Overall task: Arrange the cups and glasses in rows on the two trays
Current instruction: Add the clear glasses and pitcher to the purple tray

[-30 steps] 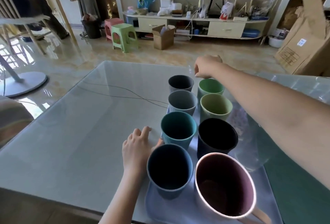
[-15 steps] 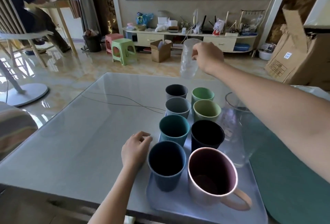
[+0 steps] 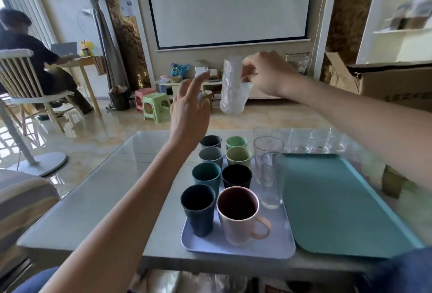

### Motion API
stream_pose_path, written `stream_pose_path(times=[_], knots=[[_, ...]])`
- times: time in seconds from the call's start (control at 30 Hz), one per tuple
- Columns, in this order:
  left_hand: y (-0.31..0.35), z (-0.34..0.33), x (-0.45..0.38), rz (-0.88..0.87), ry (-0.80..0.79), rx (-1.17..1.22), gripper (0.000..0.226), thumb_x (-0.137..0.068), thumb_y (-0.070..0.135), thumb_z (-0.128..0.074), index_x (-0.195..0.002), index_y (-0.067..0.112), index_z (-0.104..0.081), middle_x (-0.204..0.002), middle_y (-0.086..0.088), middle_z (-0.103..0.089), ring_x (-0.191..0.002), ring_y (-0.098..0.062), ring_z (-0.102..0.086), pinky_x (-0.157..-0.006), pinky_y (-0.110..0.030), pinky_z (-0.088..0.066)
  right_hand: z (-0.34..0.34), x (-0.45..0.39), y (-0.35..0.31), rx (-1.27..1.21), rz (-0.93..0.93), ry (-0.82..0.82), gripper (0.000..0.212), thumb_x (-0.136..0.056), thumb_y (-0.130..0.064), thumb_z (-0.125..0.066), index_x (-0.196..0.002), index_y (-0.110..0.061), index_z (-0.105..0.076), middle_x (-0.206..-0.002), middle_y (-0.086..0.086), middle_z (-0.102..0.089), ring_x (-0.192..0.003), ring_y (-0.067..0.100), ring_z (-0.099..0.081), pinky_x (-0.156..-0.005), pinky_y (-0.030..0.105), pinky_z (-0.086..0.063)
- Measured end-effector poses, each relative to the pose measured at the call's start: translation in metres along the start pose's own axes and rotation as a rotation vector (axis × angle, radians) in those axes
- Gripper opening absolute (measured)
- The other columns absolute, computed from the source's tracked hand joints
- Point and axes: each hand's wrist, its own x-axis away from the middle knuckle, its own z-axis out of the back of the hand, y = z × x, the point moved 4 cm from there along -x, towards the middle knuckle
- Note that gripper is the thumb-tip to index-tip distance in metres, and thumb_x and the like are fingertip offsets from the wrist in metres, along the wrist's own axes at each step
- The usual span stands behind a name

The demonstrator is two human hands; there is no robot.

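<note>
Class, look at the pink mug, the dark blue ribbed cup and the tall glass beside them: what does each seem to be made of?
Pink mug: probably ceramic, with a smooth, softly shiny surface, a thick wall and a moulded handle.
Dark blue ribbed cup: likely plastic or a fibre composite, matt, with fine vertical ribs.
Tall glass: apparently clear glass, since the tray shows through it, though clear plastic is possible.

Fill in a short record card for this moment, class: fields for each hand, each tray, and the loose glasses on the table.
Right hand: raised, pinching a clear glass stack above the table
Left hand: raised, open, empty, reaching toward that stack
Lilac tray: two rows of coloured cups, pink mug nearest, two tall glasses along its right side
Teal tray: nothing on it
Loose glasses: clustered at the table's far edge, count unclear
</note>
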Motion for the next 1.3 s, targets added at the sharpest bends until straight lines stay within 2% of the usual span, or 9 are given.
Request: stream_pose_path(times=[0.07, 0.13, 0.27, 0.37, 0.47, 0.6, 0.77, 1.07, 1.3], knots=[[0.029, -0.013, -0.006, -0.095, -0.109, -0.067, 0.062, -0.09, 0.01, -0.052, -0.144, 0.036, -0.035, -0.144, -0.007, -0.036, -0.126, -0.022, -0.041, -0.104, -0.041, -0.04, 0.021, 0.021, -0.009, -0.007, 0.024, -0.048, 0.015, -0.088, -0.004, -0.058, -0.094, -0.01, -0.07, -0.09, -0.002, -0.069, -0.085, 0.012, -0.06, -0.079, 0.021, -0.042], [0.048, -0.023, -0.004, -0.125, -0.208, -0.022, 0.059, -0.09, 0.016, -0.054, -0.141, 0.04, -0.036, -0.148, -0.009, -0.031, -0.131, -0.028, -0.038, -0.102, -0.05, -0.042, 0.036, 0.043, -0.014, -0.008, 0.056, -0.099, 0.014, -0.087, -0.004, -0.06, -0.095, -0.01, -0.07, -0.094, 0.001, -0.07, -0.086, 0.015, -0.061, -0.079, 0.022, -0.042], [0.066, -0.029, 0.014, -0.156, -0.309, -0.028, 0.028, -0.088, 0.025, -0.063, -0.114, 0.028, -0.054, -0.137, -0.005, -0.043, -0.116, -0.025, -0.048, -0.098, -0.047, -0.044, 0.05, 0.082, -0.016, 0.014, 0.076, -0.23, 0.011, -0.086, -0.01, -0.065, -0.094, -0.014, -0.072, -0.095, 0.003, -0.071, -0.089, 0.019, -0.063, -0.086, 0.032, -0.048], [0.07, -0.037, 0.034, -0.18, -0.387, -0.019, 0.021, -0.081, 0.036, -0.067, -0.096, 0.038, -0.052, -0.125, -0.004, -0.049, -0.11, -0.025, -0.05, -0.097, -0.049, -0.044, 0.049, 0.106, -0.007, 0.046, 0.034, -0.334, 0.012, -0.086, -0.011, -0.064, -0.095, -0.012, -0.072, -0.094, 0.005, -0.071, -0.089, 0.022, -0.064, -0.087, 0.037, -0.05], [0.067, -0.053, 0.054, -0.168, -0.47, -0.058, 0.021, -0.08, 0.035, -0.07, -0.097, 0.028, -0.059, -0.123, -0.005, -0.052, -0.118, -0.025, -0.042, -0.101, -0.051, -0.038, 0.038, 0.129, 0.004, 0.026, -0.016, -0.417, 0.011, -0.085, -0.008, -0.064, -0.089, -0.015, -0.071, -0.091, 0.002, -0.07, -0.088, 0.019, -0.063, -0.081, 0.031, -0.048], [0.058, -0.071, 0.084, -0.102, -0.568, -0.139, 0.023, -0.08, 0.043, -0.069, -0.098, 0.03, -0.063, -0.105, 0.003, -0.043, -0.115, -0.021, -0.04, -0.1, -0.04, -0.032, 0.009, 0.159, 0.019, 0.069, -0.052, -0.495, 0.018, -0.085, -0.005, -0.06, -0.084, -0.019, -0.071, -0.079, -0.009, -0.062, -0.077, 0.011, -0.058, -0.064, 0.022, -0.042], [0.037, -0.086, 0.116, -0.087, -0.622, -0.318, 0.031, -0.078, 0.056, -0.065, -0.102, 0.036, -0.064, -0.115, 0.002, -0.048, -0.121, -0.023, -0.033, -0.105, -0.042, -0.022, -0.032, 0.186, 0.03, 0.061, -0.106, -0.572, 0.02, -0.085, -0.008, -0.058, -0.083, -0.022, -0.071, -0.093, -0.002, -0.07, -0.09, 0.018, -0.063, -0.078, 0.031, -0.05], [0.004, -0.105, 0.142, -0.087, -0.726, -0.438, 0.035, -0.077, 0.055, -0.065, -0.105, 0.033, -0.064, -0.115, -0.002, -0.05, -0.127, -0.026, -0.03, -0.116, -0.056, 0.005, -0.087, 0.206, 0.039, 0.073, -0.145, -0.658, 0.026, -0.083, -0.005, -0.052, -0.084, -0.024, -0.071, -0.096, -0.004, -0.072, -0.093, 0.019, -0.065, -0.076, 0.031, -0.053], [0.0, -0.106, 0.148, -0.142, -0.775, -0.451, 0.036, -0.081, 0.052, -0.063, -0.107, 0.028, -0.061, -0.113, -0.003, -0.044, -0.127, -0.026, -0.029, -0.116, -0.055, 0.01, -0.098, 0.212, 0.039, 0.055, -0.162, -0.683, 0.016, -0.088, -0.013, -0.057, -0.088, -0.021, -0.071, -0.098, -0.001, -0.071, -0.095, 0.021, -0.064, -0.072, 0.03, -0.049]])
